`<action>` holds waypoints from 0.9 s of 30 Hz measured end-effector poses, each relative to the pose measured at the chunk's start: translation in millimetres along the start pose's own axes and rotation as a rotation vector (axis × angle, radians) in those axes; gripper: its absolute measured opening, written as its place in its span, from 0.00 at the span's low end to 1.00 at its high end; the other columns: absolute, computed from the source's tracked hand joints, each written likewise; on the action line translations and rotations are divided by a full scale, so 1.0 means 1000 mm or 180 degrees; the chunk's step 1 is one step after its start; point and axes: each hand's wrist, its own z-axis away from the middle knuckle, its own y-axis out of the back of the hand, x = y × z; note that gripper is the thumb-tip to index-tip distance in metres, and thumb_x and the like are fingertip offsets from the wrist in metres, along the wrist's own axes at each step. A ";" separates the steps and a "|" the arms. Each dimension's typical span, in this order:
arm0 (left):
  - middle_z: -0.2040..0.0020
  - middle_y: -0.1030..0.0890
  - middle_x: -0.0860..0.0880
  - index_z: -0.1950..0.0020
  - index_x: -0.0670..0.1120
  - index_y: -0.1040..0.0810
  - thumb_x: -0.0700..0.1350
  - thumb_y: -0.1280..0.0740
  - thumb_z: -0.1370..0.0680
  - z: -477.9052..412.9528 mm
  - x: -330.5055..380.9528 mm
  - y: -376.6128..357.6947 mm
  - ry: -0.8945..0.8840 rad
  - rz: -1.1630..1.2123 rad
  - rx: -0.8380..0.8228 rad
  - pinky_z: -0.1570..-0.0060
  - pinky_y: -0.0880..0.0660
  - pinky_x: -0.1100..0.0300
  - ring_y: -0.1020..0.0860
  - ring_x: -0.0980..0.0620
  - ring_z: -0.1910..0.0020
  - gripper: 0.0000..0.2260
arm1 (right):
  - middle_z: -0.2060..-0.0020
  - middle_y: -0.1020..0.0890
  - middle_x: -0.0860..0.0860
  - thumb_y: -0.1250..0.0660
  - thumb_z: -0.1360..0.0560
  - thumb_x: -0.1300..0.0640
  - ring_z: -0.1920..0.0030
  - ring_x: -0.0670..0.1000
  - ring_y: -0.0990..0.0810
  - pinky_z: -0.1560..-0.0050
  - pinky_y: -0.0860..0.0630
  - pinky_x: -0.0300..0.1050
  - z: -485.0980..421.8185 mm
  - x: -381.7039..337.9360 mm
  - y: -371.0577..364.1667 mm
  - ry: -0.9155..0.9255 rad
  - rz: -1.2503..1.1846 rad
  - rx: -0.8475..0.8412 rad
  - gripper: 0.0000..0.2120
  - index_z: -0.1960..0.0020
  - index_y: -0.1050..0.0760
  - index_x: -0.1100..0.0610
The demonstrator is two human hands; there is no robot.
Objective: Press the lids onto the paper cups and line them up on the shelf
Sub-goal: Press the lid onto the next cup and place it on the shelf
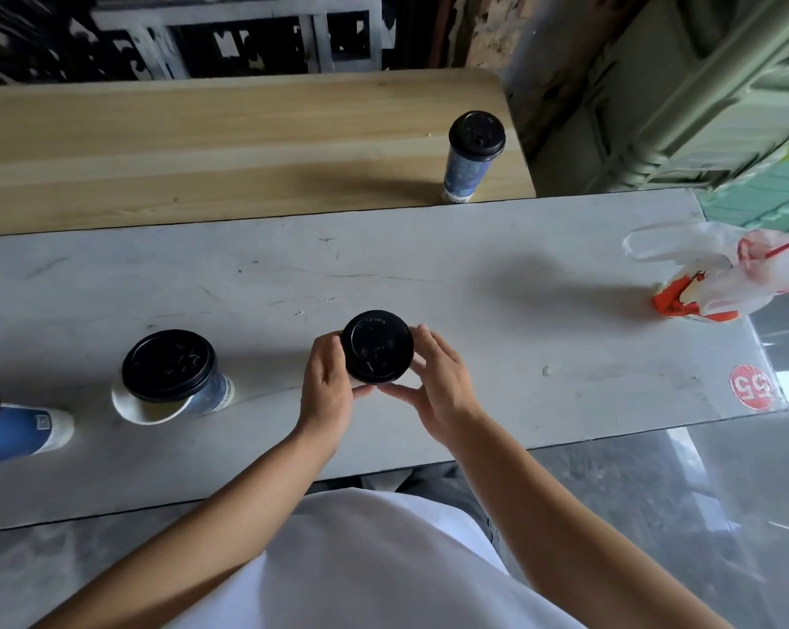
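Head view: left hand [327, 383] and right hand [440, 385] pinch the lid [377, 347] by its rim. It looks light and stiff; best held at the rim.

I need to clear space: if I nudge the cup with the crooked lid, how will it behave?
The cup looks empty inside, so probably light and apt to tip. Its lid sits off-centre, rim exposed, so it likely slides off.

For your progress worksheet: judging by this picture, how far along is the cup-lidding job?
Done: one lidded cup stands on the wooden shelf. In hand: the left hand and right hand grip a black lid; anything beneath is hidden. To do: a cup with its lid askew and a blue cup wait on the table.
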 end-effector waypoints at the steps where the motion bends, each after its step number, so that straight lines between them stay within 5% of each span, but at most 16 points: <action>1: 0.46 0.22 0.49 0.42 0.44 0.26 0.48 0.46 0.14 0.003 0.003 -0.002 0.0096 0.0065 0.0078 0.53 0.17 0.52 0.20 0.51 0.45 0.12 | 0.46 0.15 0.51 0.38 0.17 0.52 0.36 0.53 0.21 0.46 0.18 0.55 0.003 0.002 0.001 0.0019 -0.0069 -0.0018 0.14 0.39 0.21 0.60; 4: 0.48 0.23 0.51 0.43 0.44 0.25 0.47 0.44 0.15 0.011 0.005 -0.005 0.0351 0.0157 0.0246 0.51 0.17 0.49 0.20 0.53 0.47 0.10 | 0.45 0.15 0.50 0.40 0.16 0.53 0.37 0.51 0.20 0.43 0.20 0.51 0.010 0.009 0.005 0.0142 0.0006 -0.0037 0.14 0.38 0.20 0.57; 8: 0.45 0.21 0.46 0.46 0.47 0.24 0.51 0.41 0.16 0.012 0.004 -0.001 0.0603 -0.0127 0.0215 0.60 0.17 0.52 0.19 0.50 0.46 0.10 | 0.48 0.15 0.54 0.41 0.16 0.49 0.45 0.49 0.18 0.48 0.20 0.49 0.010 0.007 0.012 0.0381 0.0351 -0.0025 0.16 0.42 0.18 0.57; 14: 0.56 0.17 0.48 0.48 0.44 0.22 0.59 0.38 0.18 0.007 0.014 0.006 0.0590 -0.0627 -0.0121 0.61 0.16 0.49 0.15 0.57 0.64 0.18 | 0.53 0.14 0.50 0.39 0.16 0.50 0.50 0.46 0.17 0.53 0.20 0.45 0.006 0.001 0.021 0.0392 0.0466 -0.0073 0.14 0.46 0.17 0.54; 21: 0.53 0.20 0.49 0.42 0.46 0.21 0.56 0.40 0.17 -0.006 0.020 0.015 0.0270 -0.0815 -0.0442 0.60 0.16 0.44 0.18 0.61 0.64 0.16 | 0.46 0.15 0.52 0.41 0.16 0.49 0.41 0.50 0.17 0.51 0.16 0.60 0.007 0.006 0.018 0.0369 0.0599 -0.0071 0.14 0.42 0.19 0.53; 27: 0.43 0.18 0.51 0.44 0.53 0.20 0.51 0.43 0.14 -0.014 0.026 0.020 0.0256 -0.0658 -0.0894 0.53 0.16 0.42 0.20 0.52 0.41 0.12 | 0.45 0.16 0.54 0.42 0.15 0.52 0.43 0.52 0.17 0.54 0.15 0.60 0.004 0.009 0.010 0.0526 0.0793 0.0153 0.14 0.40 0.21 0.56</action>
